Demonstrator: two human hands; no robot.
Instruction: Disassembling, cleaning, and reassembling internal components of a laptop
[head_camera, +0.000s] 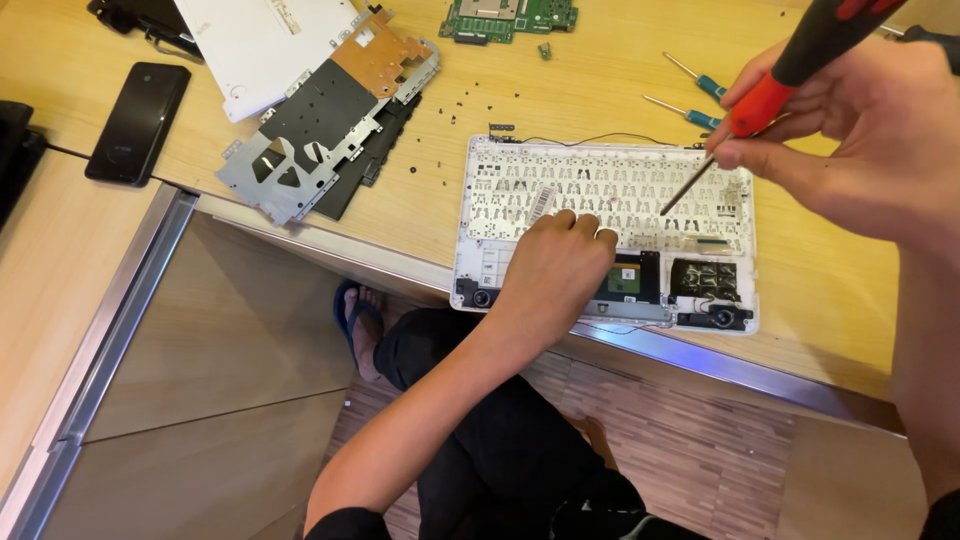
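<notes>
left hand (558, 275) pressed, fingers bent, on white opened laptop base (610, 235) | right hand (850, 130) grasping red-and-black-handled screwdriver (770, 95) | risk: tip slipped toward left fingers, board scratched

A white laptop keyboard shell (606, 232) is laid flat, inner side up, at the near edge of the wooden desk (430, 200). A red-and-black screwdriver (770, 90) is held tilted above it, tip lowered over its right half.

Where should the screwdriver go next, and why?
Probably lower the tip straight down: the right hand holds the red-and-black-handled screwdriver with its tip at the white laptop keyboard shell, while the left hand presses the shell steady on the wooden table.
</notes>
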